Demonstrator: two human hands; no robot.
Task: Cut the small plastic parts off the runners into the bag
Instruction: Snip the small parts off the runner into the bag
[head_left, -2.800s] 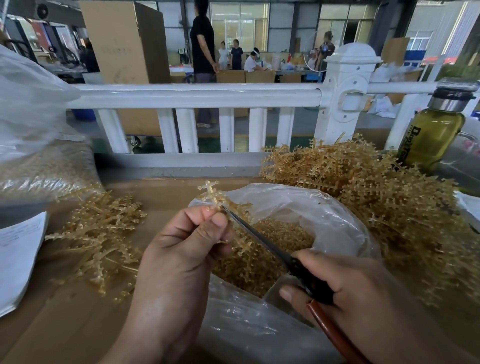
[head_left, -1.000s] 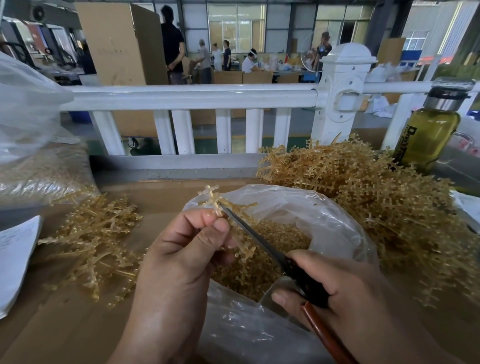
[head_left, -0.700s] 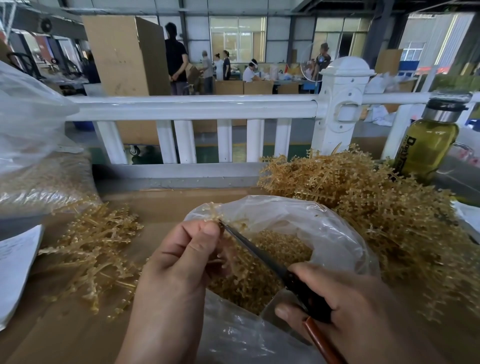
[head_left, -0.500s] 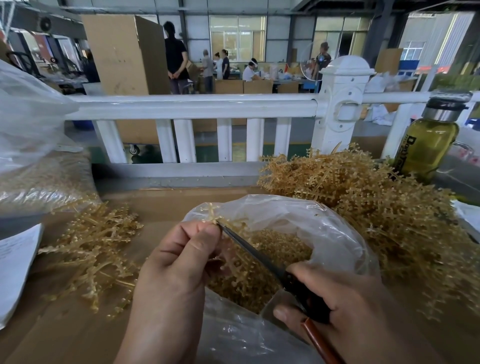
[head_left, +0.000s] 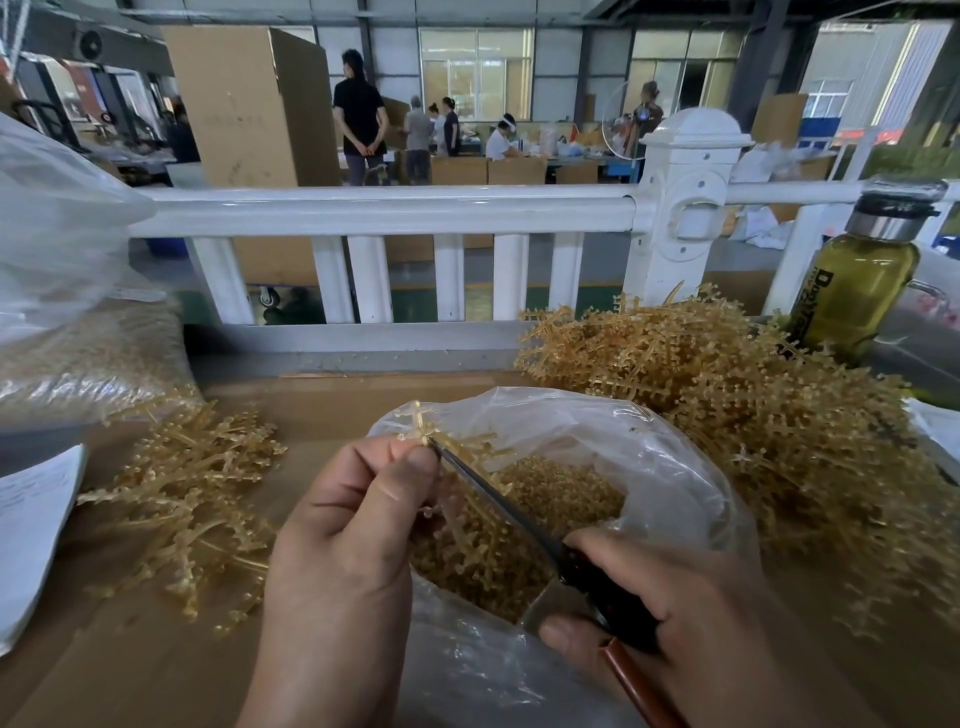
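L hand (head_left: 353, 525) grip pinches runner (head_left: 422, 427) over open plastic bag (head_left: 675, 467) of cut parts (head_left: 556, 499), mid-surface (head_left: 332, 408). R hand (head_left: 691, 623) grip clenched round scissors (head_left: 498, 493), blade tip at runner by L thumb.

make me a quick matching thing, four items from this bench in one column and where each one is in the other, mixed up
1 scissors
2 bottle
3 paper sheet
4 open bag

a far right, by the white fence
b far left edge
c held in the right hand
d centre, with cut parts inside

Pairs: 1-c, 2-a, 3-b, 4-d
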